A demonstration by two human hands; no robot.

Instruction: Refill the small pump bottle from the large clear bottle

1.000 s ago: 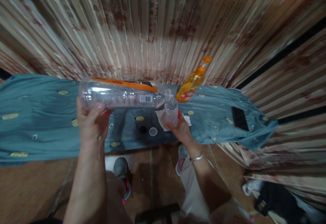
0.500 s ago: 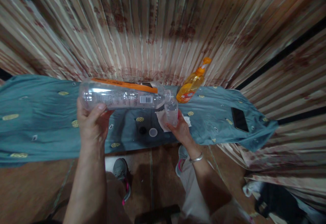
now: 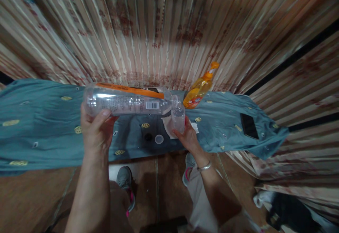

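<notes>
You seem at pouring step: left hand (image 3: pixel 95 130) has fingers wrapped round large bottle (image 3: pixel 127 103), right hand (image 3: pixel 189 135) round small container (image 3: pixel 178 117); next likely calls for steady alignment

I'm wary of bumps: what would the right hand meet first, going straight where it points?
Probably the large bottle's neck, just past the small clear container in the right hand; depth is unclear.

Whole scene sits slightly lower in frame; left hand (image 3: pixel 95 130) and base end of bottle (image 3: pixel 127 102) nudge slightly right.
</notes>
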